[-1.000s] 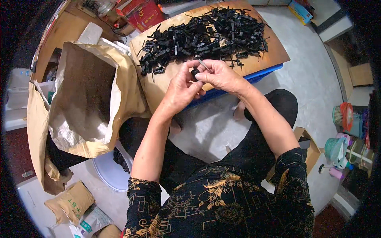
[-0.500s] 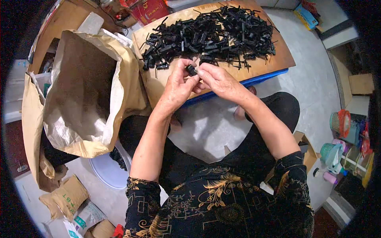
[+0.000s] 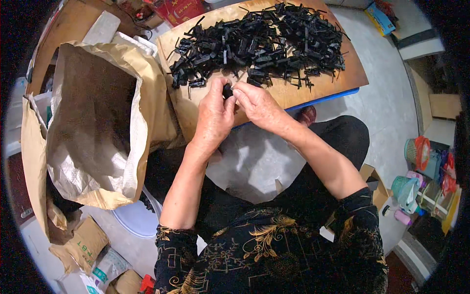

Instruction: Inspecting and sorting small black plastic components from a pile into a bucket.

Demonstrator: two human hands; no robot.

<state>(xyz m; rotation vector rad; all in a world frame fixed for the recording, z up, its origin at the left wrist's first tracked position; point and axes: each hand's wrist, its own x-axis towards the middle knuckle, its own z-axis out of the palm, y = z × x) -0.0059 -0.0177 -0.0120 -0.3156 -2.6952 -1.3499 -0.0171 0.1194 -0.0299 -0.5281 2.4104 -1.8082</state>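
Between my two hands is a small black plastic part (image 3: pixel 227 91), mostly covered by fingers. My left hand (image 3: pixel 215 109) is closed around it, thumb and forefinger gripping its sides. The thumb and fingers of my right hand (image 3: pixel 257 102) pinch together at the part's right edge; what exactly they hold there is hidden. Both hands are over the near edge of a wooden board (image 3: pixel 192 102). Just beyond them a wide heap of black plastic parts (image 3: pixel 254 43), many with thin stems, covers much of the board.
A large open paper sack (image 3: pixel 139 147) with a white lining stands at the left. Below it are a pale round tub (image 3: pixel 134 223) and filled brown bags (image 3: pixel 87 241). A blue edge (image 3: pixel 333 97) shows under the board. Baskets and bottles (image 3: pixel 405 193) stand at the right.
Both hands have shifted slightly left, still together on the black part, which is now more covered by the fingers. The whole view has also moved a little.
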